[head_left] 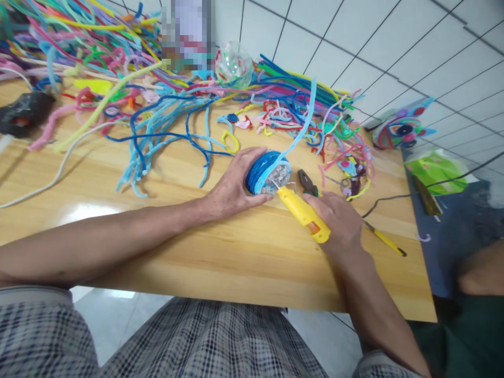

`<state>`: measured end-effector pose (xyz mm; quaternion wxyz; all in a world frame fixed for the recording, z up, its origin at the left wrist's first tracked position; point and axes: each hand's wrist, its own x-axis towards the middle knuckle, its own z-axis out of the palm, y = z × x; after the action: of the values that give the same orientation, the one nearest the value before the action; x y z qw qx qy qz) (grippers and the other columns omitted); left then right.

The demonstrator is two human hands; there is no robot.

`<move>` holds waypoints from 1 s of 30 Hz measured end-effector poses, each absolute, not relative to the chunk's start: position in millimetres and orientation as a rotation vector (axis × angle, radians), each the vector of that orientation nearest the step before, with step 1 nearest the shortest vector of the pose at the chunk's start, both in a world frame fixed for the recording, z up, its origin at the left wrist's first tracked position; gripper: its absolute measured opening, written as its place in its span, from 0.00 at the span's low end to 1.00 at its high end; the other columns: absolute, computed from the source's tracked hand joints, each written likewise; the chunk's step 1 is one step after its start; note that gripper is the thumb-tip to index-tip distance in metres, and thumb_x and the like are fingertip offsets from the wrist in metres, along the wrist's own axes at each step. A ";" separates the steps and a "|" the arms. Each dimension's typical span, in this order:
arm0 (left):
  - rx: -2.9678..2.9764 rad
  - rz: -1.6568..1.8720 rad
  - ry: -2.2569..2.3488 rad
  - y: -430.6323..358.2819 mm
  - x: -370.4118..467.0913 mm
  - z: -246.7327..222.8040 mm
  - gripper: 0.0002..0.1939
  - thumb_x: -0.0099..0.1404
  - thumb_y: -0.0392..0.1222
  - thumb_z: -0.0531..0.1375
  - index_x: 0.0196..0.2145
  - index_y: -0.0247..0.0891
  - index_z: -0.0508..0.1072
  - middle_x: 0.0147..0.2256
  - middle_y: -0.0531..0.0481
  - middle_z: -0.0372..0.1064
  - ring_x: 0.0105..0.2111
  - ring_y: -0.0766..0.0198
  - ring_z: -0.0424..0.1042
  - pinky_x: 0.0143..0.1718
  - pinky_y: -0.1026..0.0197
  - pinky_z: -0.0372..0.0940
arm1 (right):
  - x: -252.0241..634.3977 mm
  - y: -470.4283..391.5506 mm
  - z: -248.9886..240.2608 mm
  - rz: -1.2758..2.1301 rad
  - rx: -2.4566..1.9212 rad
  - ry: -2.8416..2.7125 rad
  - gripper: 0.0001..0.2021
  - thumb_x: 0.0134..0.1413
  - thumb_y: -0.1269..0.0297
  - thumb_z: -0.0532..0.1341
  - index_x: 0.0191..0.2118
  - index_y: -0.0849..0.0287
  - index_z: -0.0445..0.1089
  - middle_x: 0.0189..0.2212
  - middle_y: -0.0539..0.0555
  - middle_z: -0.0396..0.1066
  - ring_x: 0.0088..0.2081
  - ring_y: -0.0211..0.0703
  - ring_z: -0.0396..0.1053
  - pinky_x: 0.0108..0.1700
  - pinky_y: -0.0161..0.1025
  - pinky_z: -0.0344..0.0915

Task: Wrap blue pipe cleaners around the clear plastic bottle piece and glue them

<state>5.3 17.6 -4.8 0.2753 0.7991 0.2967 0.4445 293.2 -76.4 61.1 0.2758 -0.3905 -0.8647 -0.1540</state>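
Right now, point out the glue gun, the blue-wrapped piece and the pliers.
Glue gun [300, 211], head view: middle of its yellow body.
Blue-wrapped piece [259, 171], head view: its coiled blue side.
Pliers [307, 182], head view: middle of the dark part.

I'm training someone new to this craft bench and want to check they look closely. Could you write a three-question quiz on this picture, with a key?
1. Pick one. The right hand holds:
A) a pair of pliers
B) a yellow glue gun
C) a clear ball
2. True or false: the blue-wrapped piece lies on the table, untouched by either hand.
3. Short answer: what colour is the loose strand that rises from the wrapped piece?

Key:
1. B.
2. False; the left hand is holding it.
3. Light blue.
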 end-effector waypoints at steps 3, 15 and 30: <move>2.159 1.224 0.803 16.6 5.1 -4.8 0.50 0.65 0.55 0.75 0.76 0.47 0.56 0.72 0.36 0.62 0.74 0.40 0.63 0.77 0.36 0.60 | 295.4 -74.8 60.0 -0.473 -1.073 -2.317 0.29 0.78 0.60 0.58 0.78 0.51 0.60 0.40 0.57 0.79 0.42 0.54 0.76 0.51 0.53 0.78; 2.095 1.220 0.854 13.2 5.4 -0.8 0.48 0.68 0.64 0.71 0.76 0.46 0.58 0.72 0.37 0.64 0.74 0.40 0.65 0.77 0.37 0.61 | 298.8 -72.6 57.8 -0.363 -1.080 -2.364 0.28 0.78 0.56 0.54 0.78 0.45 0.58 0.41 0.57 0.75 0.42 0.55 0.72 0.48 0.53 0.73; 2.064 1.192 0.871 17.4 6.8 -4.8 0.53 0.62 0.62 0.76 0.75 0.44 0.59 0.70 0.35 0.65 0.72 0.39 0.67 0.75 0.37 0.63 | 308.2 -65.6 47.9 -0.430 -1.084 -2.396 0.21 0.78 0.55 0.55 0.67 0.51 0.74 0.39 0.56 0.76 0.42 0.51 0.72 0.46 0.49 0.68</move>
<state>6.8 17.4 -4.8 0.2975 0.7764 0.3278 0.4485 308.2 -65.6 47.9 0.2364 -0.3952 -0.8737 -0.1567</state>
